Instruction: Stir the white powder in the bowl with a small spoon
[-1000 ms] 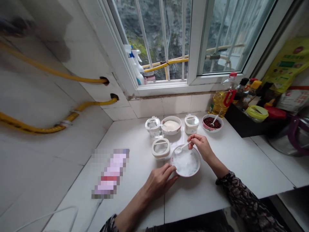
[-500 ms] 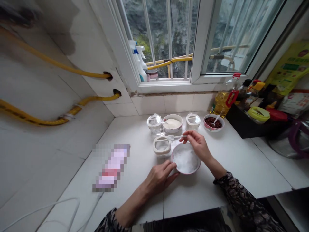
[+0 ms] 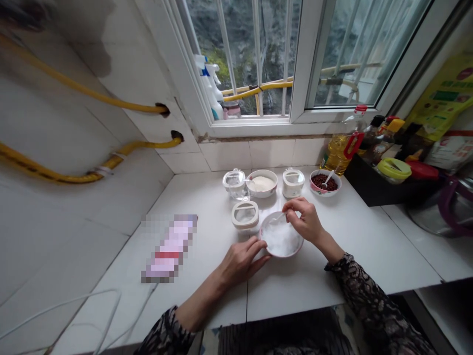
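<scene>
Bowl of white granules (image 3: pixel 281 240) sits on countertop (image 3: pixel 295 291) beside lidded jar (image 3: pixel 245 224); L hand (image 3: pixel 236 261) grips its near-L rim, R hand (image 3: pixel 306 222) pinches spoon (image 3: pixel 280 217) inside. Poss. spill if L pressure tips it or spoon snags rim.

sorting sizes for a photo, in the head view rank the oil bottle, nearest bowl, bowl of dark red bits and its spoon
1. oil bottle and nearest bowl: too alike to rank, bowl is closer
2. bowl of dark red bits
3. its spoon
</scene>
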A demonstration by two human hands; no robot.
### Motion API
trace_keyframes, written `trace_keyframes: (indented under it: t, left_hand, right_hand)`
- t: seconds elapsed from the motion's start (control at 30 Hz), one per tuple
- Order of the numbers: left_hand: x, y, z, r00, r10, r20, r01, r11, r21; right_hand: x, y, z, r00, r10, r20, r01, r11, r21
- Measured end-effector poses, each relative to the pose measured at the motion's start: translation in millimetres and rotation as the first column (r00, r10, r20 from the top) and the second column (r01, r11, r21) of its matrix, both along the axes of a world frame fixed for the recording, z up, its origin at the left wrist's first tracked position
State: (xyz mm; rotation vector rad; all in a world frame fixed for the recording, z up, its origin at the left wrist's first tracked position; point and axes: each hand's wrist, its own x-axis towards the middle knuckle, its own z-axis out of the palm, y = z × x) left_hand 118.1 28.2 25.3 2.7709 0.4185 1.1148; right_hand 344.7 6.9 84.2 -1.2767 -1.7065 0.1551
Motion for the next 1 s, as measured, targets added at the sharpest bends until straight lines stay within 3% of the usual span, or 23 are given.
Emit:
trace_keyframes:
  t: [0.23, 0.47, 0.57, 0.7, 0.87, 1.0]
  left_hand:
    - [0.1, 0.2, 1.0, 1.000, -0.011, -0.005, 0.011, 1.000, 0.003]
    - [-1.2, 0.4, 1.6, 1.000, -0.018, -0.008, 0.018, 1.000, 0.001]
    - [-1.8, 0.6, 1.4, 1.000, -0.025, -0.010, 0.025, 1.000, -0.004]
    - [-2.2, 0.0, 1.8, 1.000, -0.016, -0.025, 0.016, 1.000, -0.015]
    - [-2.9, -0.5, 2.8, 0.999, -0.026, -0.024, 0.026, 0.999, -0.024]
    - [-3.0, -0.5, 2.5, 0.999, -0.030, -0.026, 0.029, 0.999, -0.024]
  right_hand:
    - [-11.0, 4.3, -12.6, 0.989, 0.051, 0.139, -0.039, 0.996, -0.085]
    - [-2.8, 5.5, -10.2, 1.000, 0.020, 0.001, -0.020, 0.982, -0.188]
    - [-1.2, 6.3, -10.7, 1.000, -0.012, 0.023, 0.016, 0.984, -0.179]
    - [-5.2, 6.7, -12.9, 0.998, 0.054, 0.044, -0.044, 0.979, -0.200]
    - [-4.7, 6.0, -10.6, 0.974, 0.056, -0.219, -0.119, 0.950, -0.289]
    - [-0.2, 8.0, -9.2, 0.867, -0.032, -0.498, -0.189, 0.903, -0.387]
